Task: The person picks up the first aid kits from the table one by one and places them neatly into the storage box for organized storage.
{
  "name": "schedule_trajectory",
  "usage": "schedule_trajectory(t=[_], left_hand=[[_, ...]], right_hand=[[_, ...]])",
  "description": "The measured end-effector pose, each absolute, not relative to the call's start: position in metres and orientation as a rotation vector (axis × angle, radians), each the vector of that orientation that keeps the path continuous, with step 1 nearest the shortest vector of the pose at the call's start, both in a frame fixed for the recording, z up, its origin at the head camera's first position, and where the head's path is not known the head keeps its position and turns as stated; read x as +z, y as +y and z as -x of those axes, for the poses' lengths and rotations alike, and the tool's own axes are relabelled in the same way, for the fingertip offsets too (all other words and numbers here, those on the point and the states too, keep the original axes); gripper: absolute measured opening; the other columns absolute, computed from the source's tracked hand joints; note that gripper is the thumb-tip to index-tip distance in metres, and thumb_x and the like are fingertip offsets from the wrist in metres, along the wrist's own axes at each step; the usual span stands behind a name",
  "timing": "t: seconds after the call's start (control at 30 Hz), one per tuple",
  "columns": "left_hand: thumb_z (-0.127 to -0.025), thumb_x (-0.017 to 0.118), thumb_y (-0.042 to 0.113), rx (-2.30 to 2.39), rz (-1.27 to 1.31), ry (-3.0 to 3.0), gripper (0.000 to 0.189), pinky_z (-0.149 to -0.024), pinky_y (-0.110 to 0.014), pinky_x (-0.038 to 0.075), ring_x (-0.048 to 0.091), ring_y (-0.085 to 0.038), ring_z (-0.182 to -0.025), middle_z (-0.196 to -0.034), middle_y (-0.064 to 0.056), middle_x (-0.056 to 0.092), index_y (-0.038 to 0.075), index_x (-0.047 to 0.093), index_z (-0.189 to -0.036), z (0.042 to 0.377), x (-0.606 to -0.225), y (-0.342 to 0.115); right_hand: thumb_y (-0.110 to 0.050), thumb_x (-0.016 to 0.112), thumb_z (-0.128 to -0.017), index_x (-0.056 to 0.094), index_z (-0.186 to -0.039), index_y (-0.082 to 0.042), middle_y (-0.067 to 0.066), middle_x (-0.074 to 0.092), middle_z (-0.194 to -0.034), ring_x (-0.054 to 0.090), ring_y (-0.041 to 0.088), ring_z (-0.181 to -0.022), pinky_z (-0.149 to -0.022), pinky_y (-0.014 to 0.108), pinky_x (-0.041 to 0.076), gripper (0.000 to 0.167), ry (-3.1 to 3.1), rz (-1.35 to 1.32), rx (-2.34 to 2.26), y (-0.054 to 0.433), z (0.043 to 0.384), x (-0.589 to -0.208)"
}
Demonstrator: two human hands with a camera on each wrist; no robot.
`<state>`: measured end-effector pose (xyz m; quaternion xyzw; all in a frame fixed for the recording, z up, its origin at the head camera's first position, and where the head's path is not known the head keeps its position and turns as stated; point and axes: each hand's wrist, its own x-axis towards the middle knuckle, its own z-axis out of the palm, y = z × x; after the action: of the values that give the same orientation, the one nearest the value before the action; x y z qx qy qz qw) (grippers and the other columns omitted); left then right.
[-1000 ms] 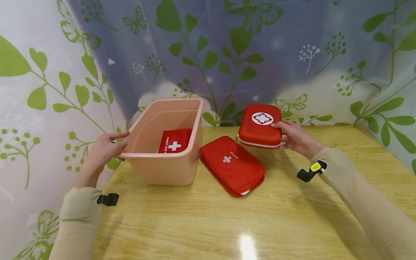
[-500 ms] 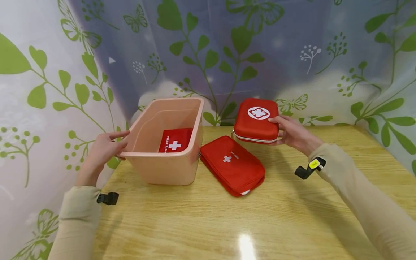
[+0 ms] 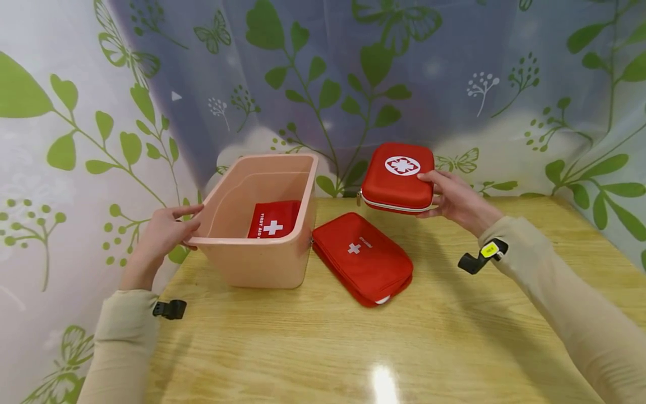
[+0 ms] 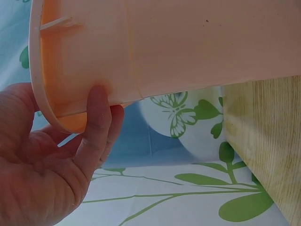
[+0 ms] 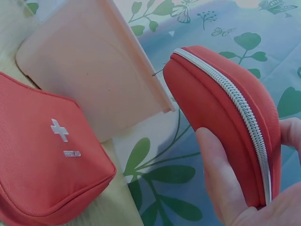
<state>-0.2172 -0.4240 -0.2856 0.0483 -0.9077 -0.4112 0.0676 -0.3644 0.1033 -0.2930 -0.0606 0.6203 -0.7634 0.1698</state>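
Observation:
My left hand (image 3: 169, 233) grips the near left corner of a pink plastic bin's rim; in the left wrist view the thumb is on one side of the rim and fingers press the bin's outer wall (image 4: 174, 42). Inside the bin (image 3: 267, 264) lies a red first aid pouch (image 3: 275, 219) with a white cross. My right hand (image 3: 459, 199) holds a red hard zip first aid case (image 3: 398, 182) by its right side, raised above the table. The right wrist view shows the case's white zipper (image 5: 235, 94) running between thumb and fingers. A flat red first aid bag (image 3: 363, 258) lies beside the bin.
The wooden table (image 3: 323, 348) carries the bin and the flat bag. A patterned curtain (image 3: 434, 73) with green leaves and butterflies hangs close behind and to the left. Black straps with small devices sit on both wrists.
The right hand has lifted the red hard case higher and moved it slightly to the left. The left hand stays on the bin's rim, and the flat bag has not moved.

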Motion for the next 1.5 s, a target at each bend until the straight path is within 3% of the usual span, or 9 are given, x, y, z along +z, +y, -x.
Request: schedule_trajectory(t=[0.33, 0.87, 1.3, 1.5], left_hand=[[-0.1, 0.056, 0.023, -1.241, -0.157, -2.732, 0.051, -0.062, -0.033, 0.059, 0.068, -0.017, -0.066, -0.074, -0.004, 0.069, 0.005, 0.047, -0.147, 0.217, -0.288, -0.425], [-0.1, 0.055, 0.024, -1.198, -0.161, -2.753, 0.051, -0.063, -0.031, 0.059, 0.068, -0.019, -0.067, -0.073, -0.004, 0.069, 0.008, 0.047, -0.147, 0.216, -0.288, -0.426], [-0.1, 0.057, 0.025, -1.204, -0.166, -2.751, 0.051, -0.064, -0.032, 0.059, 0.067, -0.019, -0.067, -0.076, -0.004, 0.069, 0.009, 0.047, -0.147, 0.218, -0.287, -0.426], [-0.1, 0.056, 0.022, -1.224, -0.139, -2.737, 0.051, -0.062, -0.033, 0.059, 0.067, -0.018, -0.066, -0.076, -0.005, 0.07, 0.007, 0.047, -0.147, 0.218, -0.286, -0.425]], right_hand=[[-0.031, 0.065, -0.096, 0.032, -0.149, -0.011, 0.003, 0.066, -0.105, 0.07, 0.019, -0.08, -0.066, 0.041, 0.061, 0.066, 1.788, 0.199, -2.162, 0.097, 0.359, -0.279], [-0.03, 0.066, -0.095, 0.029, -0.153, -0.007, 0.005, 0.061, -0.114, 0.07, 0.019, -0.084, -0.069, 0.042, 0.06, 0.072, 1.777, 0.213, -2.217, 0.085, 0.355, -0.254], [-0.029, 0.068, -0.093, 0.037, -0.146, -0.007, 0.003, 0.07, -0.104, 0.07, 0.02, -0.084, -0.063, 0.038, 0.06, 0.065, 1.728, 0.237, -2.256, 0.076, 0.353, -0.245], [-0.03, 0.069, -0.093, 0.03, -0.148, -0.008, 0.006, 0.064, -0.116, 0.069, 0.021, -0.09, -0.07, 0.04, 0.06, 0.071, 1.726, 0.244, -2.255, 0.069, 0.351, -0.239]])
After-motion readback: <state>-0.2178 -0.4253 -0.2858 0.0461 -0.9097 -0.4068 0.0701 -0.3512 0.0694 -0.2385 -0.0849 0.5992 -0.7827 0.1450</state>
